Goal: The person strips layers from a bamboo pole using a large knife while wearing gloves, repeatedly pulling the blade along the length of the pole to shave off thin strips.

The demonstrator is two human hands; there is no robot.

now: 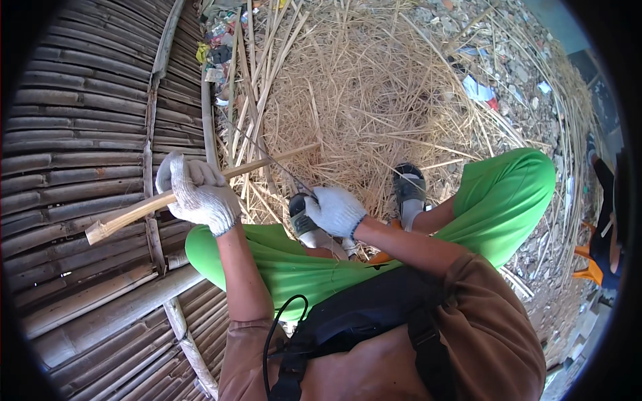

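Left hand (pixel 200 190), gloved, at 9 o'clock, is closed around a bamboo stick (pixel 137 213) running from 8:30 to 12. Right hand (pixel 334 210), gloved, near center, grips a thin dark tool (pixel 287 173) angled toward 10; it crosses the stick in view, can't tell if touching. I'd keep the stick firm, left fingers off the tool's line, tip away from the knees (pixel 511 184). Ground: loose straw (pixel 354 80) at 12, rubble (pixel 505 73) at 2. Bamboo slat panel (pixel 87 137) at 9; another person (pixel 606 179) and orange chair (pixel 592 269) around 3.
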